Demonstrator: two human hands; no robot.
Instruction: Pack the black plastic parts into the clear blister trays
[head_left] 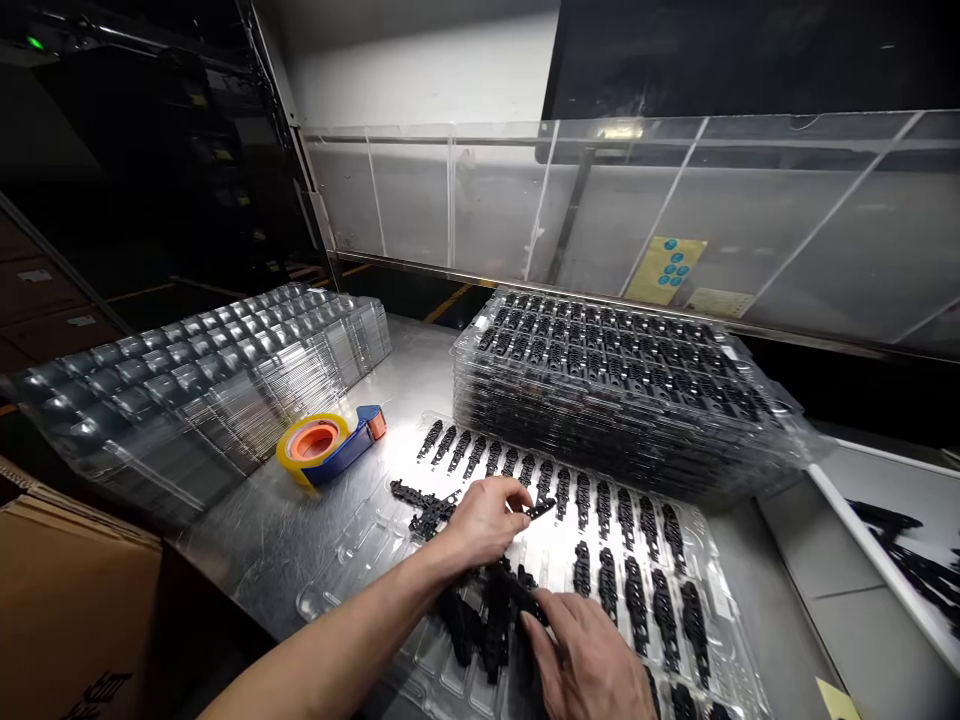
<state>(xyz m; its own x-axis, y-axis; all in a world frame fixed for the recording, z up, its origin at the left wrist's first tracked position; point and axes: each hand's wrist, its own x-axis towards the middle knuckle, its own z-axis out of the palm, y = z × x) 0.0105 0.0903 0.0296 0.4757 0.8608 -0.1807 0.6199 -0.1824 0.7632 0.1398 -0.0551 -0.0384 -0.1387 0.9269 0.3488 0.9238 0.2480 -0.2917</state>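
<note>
Your left hand (484, 520) pinches a black part (541, 509); right hand (592, 655) covers the pile (480, 620), grip unclear. Aim for the empty tray (352, 560) pockets left of your fingers.

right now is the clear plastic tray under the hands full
Part empty: far rows of the clear plastic tray hold black parts; left pockets bare.
</note>
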